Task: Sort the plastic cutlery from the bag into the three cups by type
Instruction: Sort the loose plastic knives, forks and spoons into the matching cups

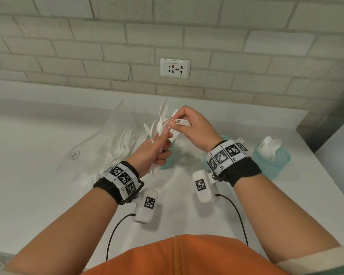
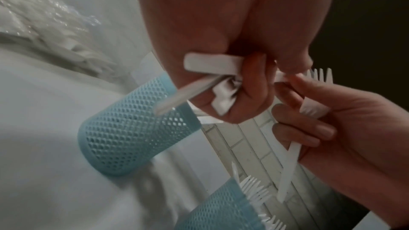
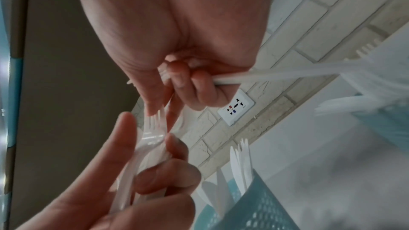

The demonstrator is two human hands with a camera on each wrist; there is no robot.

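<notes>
White plastic cutlery (image 1: 160,124) is bunched upright in the left hand (image 1: 155,153), fingers curled round the handles; blur hides each piece's type. At 3 o'clock of it, the right hand (image 1: 195,128) pinches white forks (image 1: 182,122). The clear bag (image 1: 111,139) lies at 9 o'clock. Hands hide most of the left mesh cup (image 1: 168,155) and the middle cup (image 2: 225,209); the spoon cup (image 1: 274,161) stands at 3 o'clock. The wall socket (image 1: 175,68) label is unreadable.

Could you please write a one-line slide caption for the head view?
Left hand grips mixed cutlery while right hand pulls out forks above the cups.
</notes>
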